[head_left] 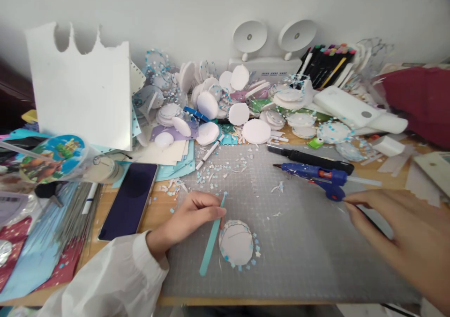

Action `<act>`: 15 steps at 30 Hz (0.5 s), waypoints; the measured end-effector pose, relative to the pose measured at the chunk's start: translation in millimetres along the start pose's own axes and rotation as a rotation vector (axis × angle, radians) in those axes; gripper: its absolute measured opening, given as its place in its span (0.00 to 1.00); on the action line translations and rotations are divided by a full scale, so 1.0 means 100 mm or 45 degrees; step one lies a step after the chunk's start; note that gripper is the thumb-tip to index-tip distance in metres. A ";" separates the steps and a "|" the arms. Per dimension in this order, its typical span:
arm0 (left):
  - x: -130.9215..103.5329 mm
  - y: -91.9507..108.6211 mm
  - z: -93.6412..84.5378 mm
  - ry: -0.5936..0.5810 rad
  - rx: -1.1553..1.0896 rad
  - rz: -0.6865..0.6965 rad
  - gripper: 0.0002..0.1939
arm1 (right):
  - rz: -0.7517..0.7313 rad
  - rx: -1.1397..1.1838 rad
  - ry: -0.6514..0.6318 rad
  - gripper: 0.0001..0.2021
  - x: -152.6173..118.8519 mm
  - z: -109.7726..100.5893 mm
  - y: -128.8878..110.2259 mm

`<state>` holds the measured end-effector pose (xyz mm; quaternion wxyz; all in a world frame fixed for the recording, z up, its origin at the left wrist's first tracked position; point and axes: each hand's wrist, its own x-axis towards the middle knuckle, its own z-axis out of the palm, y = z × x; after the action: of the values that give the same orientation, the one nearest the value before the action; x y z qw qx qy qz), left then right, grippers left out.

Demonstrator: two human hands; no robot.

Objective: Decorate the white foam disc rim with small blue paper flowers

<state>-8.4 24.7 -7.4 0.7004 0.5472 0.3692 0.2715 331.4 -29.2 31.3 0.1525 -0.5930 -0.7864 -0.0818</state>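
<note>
Between the thumb and fingers of my left hand [198,216] is the upper part of a narrow teal paper strip [210,249], slanting over the mat. Just right of the strip lies a white round disc [237,243], with small blue and white stars around its edge. My right hand [393,232] has its thumb and forefinger together at the handle end of a blue hot glue gun [312,173]. The gun lies on its side, nozzle to the left, a clear glue stick out of its back. A dark cord passes under the hand.
A grey cutting mat [295,256] covers the desk, with paper scraps on it. Behind the gun lies a black utility knife [309,158]. White discs [207,105] pile up along the wall. A phone [129,200] and a lidded cup [56,158] stand left.
</note>
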 end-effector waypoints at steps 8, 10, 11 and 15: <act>0.03 0.01 0.06 0.146 -0.281 0.011 0.20 | -0.784 0.377 0.133 0.12 0.67 -0.01 -0.98; 0.04 -0.02 0.05 0.172 -0.348 0.022 0.22 | -0.978 0.375 0.172 0.12 0.80 0.12 -1.11; 0.04 -0.03 0.04 0.187 -0.375 0.029 0.23 | -1.065 0.359 0.197 0.11 0.85 0.18 -1.15; 0.04 -0.07 0.04 0.216 -0.416 0.047 0.24 | -1.243 0.310 0.319 0.09 0.93 0.35 -1.25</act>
<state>-2.6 24.1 -14.4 0.7412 0.4080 0.3679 0.3857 183.6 30.3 36.0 0.2574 -0.1207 -0.9510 -0.1217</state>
